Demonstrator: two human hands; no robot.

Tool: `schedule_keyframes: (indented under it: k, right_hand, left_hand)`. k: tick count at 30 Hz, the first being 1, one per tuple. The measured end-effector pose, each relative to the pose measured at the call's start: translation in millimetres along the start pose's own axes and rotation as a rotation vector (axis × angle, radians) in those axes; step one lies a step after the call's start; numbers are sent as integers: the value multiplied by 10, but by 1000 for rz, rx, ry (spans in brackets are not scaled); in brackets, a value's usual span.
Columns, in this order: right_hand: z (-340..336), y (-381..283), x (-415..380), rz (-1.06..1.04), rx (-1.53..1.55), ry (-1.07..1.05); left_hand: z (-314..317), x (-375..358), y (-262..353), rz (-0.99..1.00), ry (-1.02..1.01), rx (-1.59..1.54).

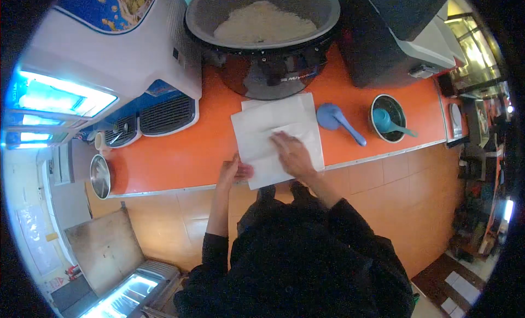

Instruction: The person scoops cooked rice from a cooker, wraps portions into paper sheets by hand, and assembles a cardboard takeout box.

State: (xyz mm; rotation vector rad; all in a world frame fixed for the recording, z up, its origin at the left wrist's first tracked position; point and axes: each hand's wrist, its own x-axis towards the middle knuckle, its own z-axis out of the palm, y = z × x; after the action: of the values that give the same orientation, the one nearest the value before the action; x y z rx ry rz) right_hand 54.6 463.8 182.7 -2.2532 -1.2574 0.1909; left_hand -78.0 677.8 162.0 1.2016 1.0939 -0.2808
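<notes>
Both hands on the paper (276, 137) mid-surface (180, 154): right hand (292, 154) flat, fingers spread; left hand (232, 170) pinching its near edge. Rice cooker (262, 28) behind, blue scoop (339, 121) and bowl (388, 118) right.

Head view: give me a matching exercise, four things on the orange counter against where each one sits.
Things:
1. white paper sheets
2. blue rice paddle
3. teal ladle
4. cooked rice

Places:
A. in the small dark bowl
B. in the big cooker pot
C. under both hands
D. bare counter, between paper and bowl

Pairs: 1-C, 2-D, 3-A, 4-B
</notes>
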Motion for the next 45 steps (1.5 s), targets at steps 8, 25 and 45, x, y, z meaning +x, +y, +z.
schedule_keyframes:
  k: [8,25,45]
  right_hand:
    - [25,12,97,-121,-80,-63]
    - [126,213,-11,-227,-57,71]
    - [-5,647,-44,-394,-90,272]
  left_hand:
    - [-191,431,377,317,-226,193]
    - [643,508,1175,1006,-365,973]
    - [969,39,-334,1342,361,1065]
